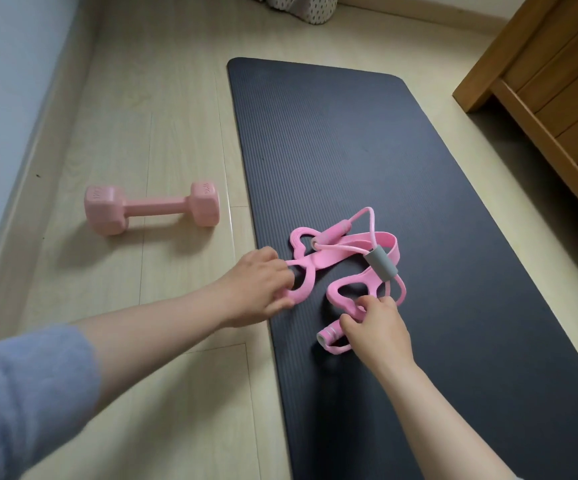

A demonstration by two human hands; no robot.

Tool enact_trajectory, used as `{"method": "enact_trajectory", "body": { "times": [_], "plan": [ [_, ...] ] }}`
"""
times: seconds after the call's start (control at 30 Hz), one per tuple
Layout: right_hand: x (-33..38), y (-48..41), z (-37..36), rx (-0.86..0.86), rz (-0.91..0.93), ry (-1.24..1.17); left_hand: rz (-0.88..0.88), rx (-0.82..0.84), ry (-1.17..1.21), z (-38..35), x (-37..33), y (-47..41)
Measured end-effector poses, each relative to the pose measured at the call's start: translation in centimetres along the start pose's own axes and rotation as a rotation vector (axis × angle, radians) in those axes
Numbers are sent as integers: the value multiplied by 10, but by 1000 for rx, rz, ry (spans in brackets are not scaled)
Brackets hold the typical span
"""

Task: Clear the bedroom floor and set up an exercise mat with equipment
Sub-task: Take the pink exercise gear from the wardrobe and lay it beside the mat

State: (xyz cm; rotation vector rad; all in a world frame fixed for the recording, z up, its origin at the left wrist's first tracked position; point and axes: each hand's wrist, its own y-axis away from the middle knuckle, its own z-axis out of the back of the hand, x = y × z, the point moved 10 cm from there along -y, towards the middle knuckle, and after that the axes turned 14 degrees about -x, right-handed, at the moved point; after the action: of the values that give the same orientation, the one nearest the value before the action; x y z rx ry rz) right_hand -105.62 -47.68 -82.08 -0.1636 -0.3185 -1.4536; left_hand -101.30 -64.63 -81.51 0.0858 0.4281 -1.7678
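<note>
on mat, near end: pink bands lie tangled. left hand curled round one loop, right hand pinching another. suggest: draw apart slowly, low, untangling before laying them flat.

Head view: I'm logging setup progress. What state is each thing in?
mat: unrolled, flat on the floor.
dumbbell: lying on the floor left of the mat, untouched.
bands: tangled on the mat, held by both hands.
left hand: grips a band loop.
right hand: pinches the bands near a handle.
</note>
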Motion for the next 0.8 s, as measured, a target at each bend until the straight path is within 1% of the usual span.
{"method": "enact_trajectory", "body": {
  "times": [0.1,0.13,0.2,0.3,0.37,0.47,0.6,0.7,0.8],
  "plan": [
    [-1,-1,7,-10,-9,-13,301,-137,496,49,3,-6],
    [1,-1,12,-18,-8,-41,367,-190,651,64,0,-10],
    [13,-1,22,-55,18,-156,398,-308,794,98,-4,-18],
    [41,1,40,-92,69,-389,420,-364,973,134,-13,-32],
    [59,-1,51,-129,125,-479,420,-394,1082,156,-16,-41],
    [76,-9,61,-194,180,-532,390,-450,1126,189,-19,-48],
    [82,-19,65,-214,161,-466,378,-522,1149,222,-13,-44],
    [84,-22,57,-133,141,-498,386,-569,1118,238,-3,-36],
    [93,-16,60,-77,142,-660,414,-619,1027,245,13,-24]
  ]
}}
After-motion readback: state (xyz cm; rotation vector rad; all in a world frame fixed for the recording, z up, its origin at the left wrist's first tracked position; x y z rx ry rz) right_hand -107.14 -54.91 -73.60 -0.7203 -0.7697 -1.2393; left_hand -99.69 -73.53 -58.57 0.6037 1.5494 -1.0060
